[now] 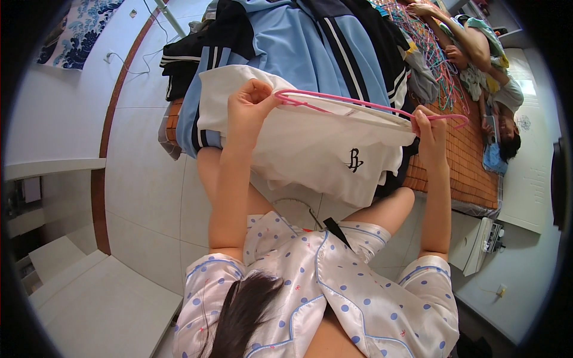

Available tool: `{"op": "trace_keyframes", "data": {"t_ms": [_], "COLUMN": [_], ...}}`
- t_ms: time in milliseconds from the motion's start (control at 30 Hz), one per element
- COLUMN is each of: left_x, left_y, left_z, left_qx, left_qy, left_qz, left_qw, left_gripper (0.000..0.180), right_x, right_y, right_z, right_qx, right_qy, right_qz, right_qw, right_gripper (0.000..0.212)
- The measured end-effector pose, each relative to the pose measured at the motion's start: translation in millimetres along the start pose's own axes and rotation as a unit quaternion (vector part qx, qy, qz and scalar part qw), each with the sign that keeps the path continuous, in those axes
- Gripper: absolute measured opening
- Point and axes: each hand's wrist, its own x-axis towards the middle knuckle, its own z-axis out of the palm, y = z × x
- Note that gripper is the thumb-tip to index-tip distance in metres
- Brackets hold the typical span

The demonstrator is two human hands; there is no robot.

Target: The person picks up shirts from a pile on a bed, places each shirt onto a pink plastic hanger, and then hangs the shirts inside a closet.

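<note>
Both forearms rise from the lower edge, elbows bent, and reach forward over the bed edge. The left hand is curled shut, fingers pinching the hook end of a thin pink plastic clothes hanger together with a fold of white fabric. The right hand is likewise closed — its fingertips grip the hanger's other end and the cloth beneath it. The hanger runs nearly level between the two hands, slightly lower on the right, and sits in the neck of a white short-sleeved shirt with a small black emblem, which hangs down in front of the person's knees. Just behind the shirt lies a light blue jacket with dark and white stripes, spread on a bed covered by an orange-brown woven mat. Farther back — a tangle of coloured wire hangers, and another person lying on the mat's right side.
</note>
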Motion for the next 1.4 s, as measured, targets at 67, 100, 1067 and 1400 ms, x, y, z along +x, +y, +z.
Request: {"op": "trace_keyframes", "data": {"t_ms": [67, 100, 1067, 1400], "left_x": [-3.5, -3.9, -0.6, -24.8], "left_y": [11.4, 16.1, 73.1, 120.0], "left_z": [-0.1, -0.3, -17.9, -12.3], "left_qx": [0.019, 0.036, 0.02, 0.22], "left_qy": [-0.003, -0.007, 0.007, -0.011], "left_qz": [0.009, 0.019, 0.055, 0.144], "left_qw": [1.0, 0.999, 0.998, 0.965], "left_gripper": [0.012, 0.013, 0.016, 0.015], "right_x": [0.8, 0.8, -34.9, -45.3], "right_y": [5.5, 5.6, -44.0, -50.9], "right_z": [0.5, 1.3, 3.1, -4.6], "right_qx": [-0.021, -0.021, -0.063, -0.025], "right_qy": [0.007, 0.007, -0.182, -0.199], "right_qz": [-0.005, -0.004, -0.021, 0.012], "right_qw": [1.0, 1.0, 0.981, 0.98], "right_gripper": [0.034, 0.034, 0.027, 0.025]}}
